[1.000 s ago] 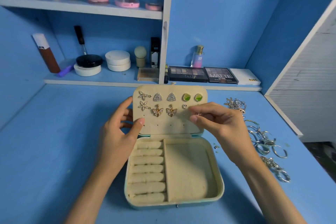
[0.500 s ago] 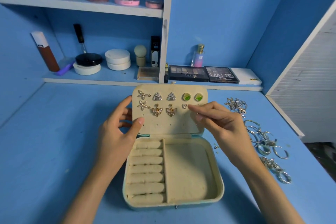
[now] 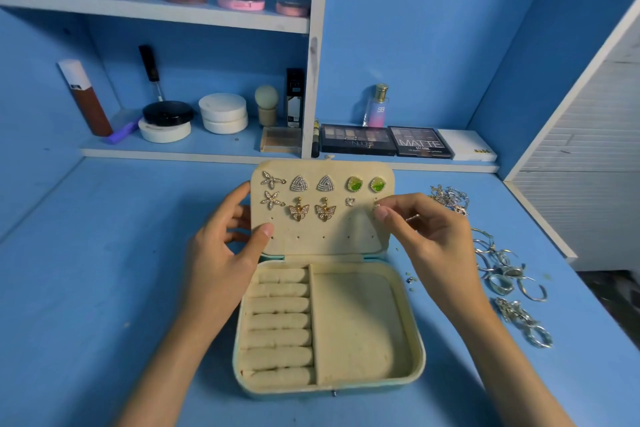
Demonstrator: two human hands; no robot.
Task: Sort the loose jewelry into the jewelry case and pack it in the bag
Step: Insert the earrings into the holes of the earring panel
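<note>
The cream jewelry case [image 3: 363,326] lies open on the blue desk, its lid panel [image 3: 322,229] standing up with several earrings pinned in two rows. A small heart stud [image 3: 350,201] sits alone in the second row. My left hand [image 3: 221,250] holds the lid's left edge, thumb on its front. My right hand [image 3: 422,236] pinches a tiny stud earring [image 3: 376,206] against the lid's right side, level with the heart stud. Ring rolls [image 3: 280,322] fill the case's left half; the right compartment holds nothing.
Loose silver rings [image 3: 502,274], a chain pile [image 3: 450,199] and more pieces [image 3: 523,321] lie on the desk right of the case. Eyeshadow palettes [image 3: 388,140], jars and bottles stand on the shelves behind. A white louvered door [image 3: 581,163] is at the right.
My right hand has shifted right along the lid's second row, uncovering the heart stud, and now holds the tiny stud at the spot to its right. My left hand has stayed put.
</note>
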